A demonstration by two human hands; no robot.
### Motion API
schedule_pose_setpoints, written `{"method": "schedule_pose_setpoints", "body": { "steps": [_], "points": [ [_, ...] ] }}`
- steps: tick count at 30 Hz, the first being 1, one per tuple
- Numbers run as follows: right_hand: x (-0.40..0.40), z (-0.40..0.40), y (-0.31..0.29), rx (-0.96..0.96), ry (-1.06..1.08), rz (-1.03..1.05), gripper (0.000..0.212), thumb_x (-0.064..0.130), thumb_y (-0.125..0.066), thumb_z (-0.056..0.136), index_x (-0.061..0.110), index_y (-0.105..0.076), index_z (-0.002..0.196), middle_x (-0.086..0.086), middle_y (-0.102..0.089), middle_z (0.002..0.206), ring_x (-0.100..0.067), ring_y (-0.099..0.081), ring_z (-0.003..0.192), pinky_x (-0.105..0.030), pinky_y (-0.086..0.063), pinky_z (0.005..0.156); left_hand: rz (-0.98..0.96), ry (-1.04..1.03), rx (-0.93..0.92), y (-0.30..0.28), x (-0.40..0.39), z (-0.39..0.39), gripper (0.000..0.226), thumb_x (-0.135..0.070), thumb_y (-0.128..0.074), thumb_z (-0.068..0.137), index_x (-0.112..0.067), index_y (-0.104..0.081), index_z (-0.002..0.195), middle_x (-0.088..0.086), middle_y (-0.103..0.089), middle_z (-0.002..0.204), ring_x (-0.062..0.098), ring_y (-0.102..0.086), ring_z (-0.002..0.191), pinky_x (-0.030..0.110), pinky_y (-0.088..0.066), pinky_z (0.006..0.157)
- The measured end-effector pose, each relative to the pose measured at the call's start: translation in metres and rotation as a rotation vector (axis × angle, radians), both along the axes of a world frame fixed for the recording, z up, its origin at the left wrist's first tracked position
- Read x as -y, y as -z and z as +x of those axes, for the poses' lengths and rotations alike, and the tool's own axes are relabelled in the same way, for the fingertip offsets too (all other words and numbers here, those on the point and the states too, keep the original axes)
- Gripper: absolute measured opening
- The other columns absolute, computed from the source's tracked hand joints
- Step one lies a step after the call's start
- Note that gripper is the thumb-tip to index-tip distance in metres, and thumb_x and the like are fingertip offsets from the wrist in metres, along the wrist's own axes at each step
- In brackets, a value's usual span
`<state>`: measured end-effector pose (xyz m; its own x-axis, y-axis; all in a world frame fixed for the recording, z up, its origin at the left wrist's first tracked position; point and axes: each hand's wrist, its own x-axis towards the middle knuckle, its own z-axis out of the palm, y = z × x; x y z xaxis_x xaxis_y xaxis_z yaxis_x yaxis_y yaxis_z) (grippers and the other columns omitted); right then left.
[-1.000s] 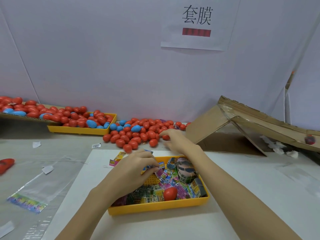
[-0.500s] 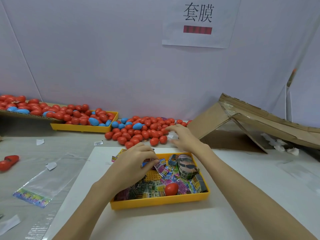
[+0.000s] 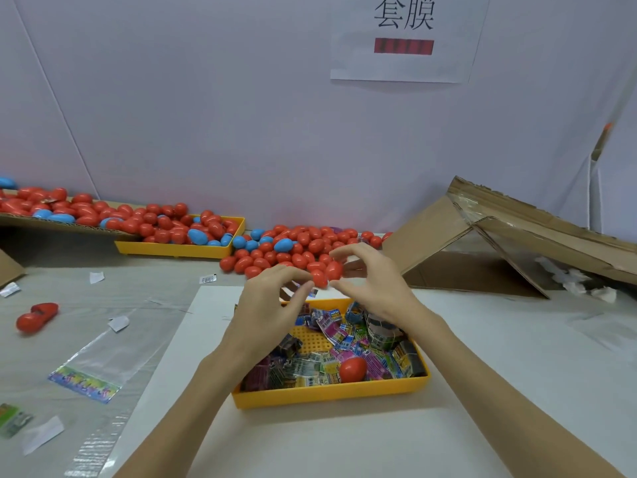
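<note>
**Red egg caught in the right fingertips, above the far rim of the tray**

On my feed both hands are raised together over the far edge of the near yellow tray (image 3: 327, 395). The right hand (image 3: 372, 288) has its fingers curled. Its forefinger arches over the red egg (image 3: 333, 270) and its thumb comes in from below, so the egg sits pinched between them at the tips, well clear of the palm.

Just to the left, a second red egg (image 3: 319, 280) touches the fingertips of the left hand (image 3: 272, 305). That hand is curled too, with thumb and forefinger close together. A scrap of printed wrapper (image 3: 312, 292) shows right under them. I cannot tell whether the left fingers actually grip the wrapper or the second egg.

The held egg hangs at the near edge of the egg pile (image 3: 286, 250), red with a few blue, which lies against the far wall.

The near tray holds loose printed wrappers (image 3: 331, 326) and one more lone egg (image 3: 352, 369) toward its near right. A far yellow tray (image 3: 172, 250) full of eggs stands to the left. Folded cardboard (image 3: 517, 243) leans at the right, and a clear bag (image 3: 103, 360) lies flat at the near left.
</note>
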<state>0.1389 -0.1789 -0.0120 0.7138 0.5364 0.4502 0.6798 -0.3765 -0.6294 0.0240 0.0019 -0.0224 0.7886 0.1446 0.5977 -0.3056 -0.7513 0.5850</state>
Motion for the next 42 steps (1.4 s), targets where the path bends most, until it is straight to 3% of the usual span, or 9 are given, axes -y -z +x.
{"method": "schedule_pose_setpoints", "body": {
  "steps": [3,8,13,23,28,32,35,39,42],
  "points": [
    [0.009,-0.034,0.007,0.054,-0.093,0.125,0.04,0.014,-0.083,0.086,0.016,-0.067,0.123,0.005,-0.062,0.123,-0.008,-0.063,0.111,-0.018,-0.052,0.095,-0.224,0.034,-0.072,-0.004,0.005,0.0,0.021,-0.027,-0.073,0.095,-0.019,-0.073,0.114,-0.012,-0.074,0.098,-0.001,-0.069,0.092,0.013,-0.055,0.078],
    [0.006,-0.054,0.011,0.123,-0.149,0.188,0.041,0.006,-0.08,0.087,0.02,-0.071,0.124,0.005,-0.062,0.124,-0.015,-0.061,0.117,-0.029,-0.055,0.093,-0.588,0.288,-0.291,-0.007,0.006,-0.003,0.028,-0.036,-0.076,0.086,-0.02,-0.078,0.109,-0.001,-0.08,0.095,0.015,-0.077,0.088,0.022,-0.06,0.08],
    [0.002,-0.06,0.016,0.117,-0.06,0.193,0.063,0.035,-0.079,0.089,0.023,-0.055,0.146,0.009,-0.064,0.132,-0.004,-0.059,0.118,-0.019,-0.051,0.098,-0.745,0.353,-0.364,-0.005,0.002,0.0,0.03,-0.034,-0.071,0.092,-0.015,-0.078,0.114,0.01,-0.079,0.103,0.024,-0.076,0.102,0.03,-0.06,0.093],
    [0.007,-0.062,0.013,0.229,0.003,0.15,0.039,0.025,-0.081,0.089,0.011,-0.066,0.121,0.002,-0.066,0.11,-0.012,-0.062,0.1,-0.027,-0.053,0.087,-0.849,0.485,-0.432,-0.01,0.008,-0.003,0.032,-0.037,-0.071,0.091,-0.014,-0.08,0.11,0.016,-0.077,0.108,0.028,-0.075,0.102,0.026,-0.059,0.088],
    [0.009,-0.058,0.014,0.242,-0.04,0.099,0.045,0.023,-0.082,0.089,0.013,-0.066,0.13,0.001,-0.068,0.117,-0.011,-0.062,0.102,-0.026,-0.053,0.089,-0.759,0.428,-0.411,-0.007,0.01,-0.001,0.024,-0.035,-0.072,0.092,-0.017,-0.081,0.106,0.013,-0.078,0.104,0.028,-0.075,0.1,0.033,-0.061,0.089],
    [0.011,-0.056,0.015,0.199,-0.061,0.068,0.058,0.026,-0.079,0.091,0.013,-0.058,0.144,0.001,-0.064,0.126,-0.012,-0.058,0.113,-0.025,-0.049,0.099,-0.85,0.558,-0.453,-0.006,0.009,-0.001,0.033,-0.025,-0.05,0.107,-0.004,-0.069,0.125,0.022,-0.075,0.115,0.035,-0.071,0.112,0.035,-0.058,0.095],
    [0.01,-0.056,0.017,0.186,-0.063,0.118,0.047,0.023,-0.08,0.091,0.014,-0.064,0.134,0.002,-0.066,0.122,-0.011,-0.059,0.112,-0.029,-0.051,0.096,-0.873,0.61,-0.497,-0.007,0.009,-0.003,0.036,-0.024,-0.045,0.109,-0.003,-0.066,0.129,0.023,-0.073,0.119,0.036,-0.07,0.114,0.035,-0.059,0.094],
    [0.007,-0.056,0.02,0.164,-0.024,0.12,0.042,0.026,-0.082,0.089,0.017,-0.065,0.126,0.005,-0.067,0.117,-0.011,-0.061,0.113,-0.033,-0.053,0.094,-0.752,0.366,-0.411,-0.005,0.015,-0.001,0.036,-0.042,-0.065,0.095,-0.014,-0.073,0.118,0.012,-0.077,0.109,0.027,-0.075,0.1,0.033,-0.061,0.088],
    [0.004,-0.057,0.022,0.162,-0.027,0.105,0.043,0.032,-0.079,0.09,0.018,-0.063,0.128,0.007,-0.066,0.118,-0.01,-0.06,0.112,-0.029,-0.053,0.093,-0.658,0.288,-0.369,-0.003,0.013,-0.001,0.035,-0.037,-0.075,0.088,-0.015,-0.07,0.114,0.006,-0.079,0.102,0.021,-0.076,0.098,0.033,-0.062,0.087]
  ]
}}
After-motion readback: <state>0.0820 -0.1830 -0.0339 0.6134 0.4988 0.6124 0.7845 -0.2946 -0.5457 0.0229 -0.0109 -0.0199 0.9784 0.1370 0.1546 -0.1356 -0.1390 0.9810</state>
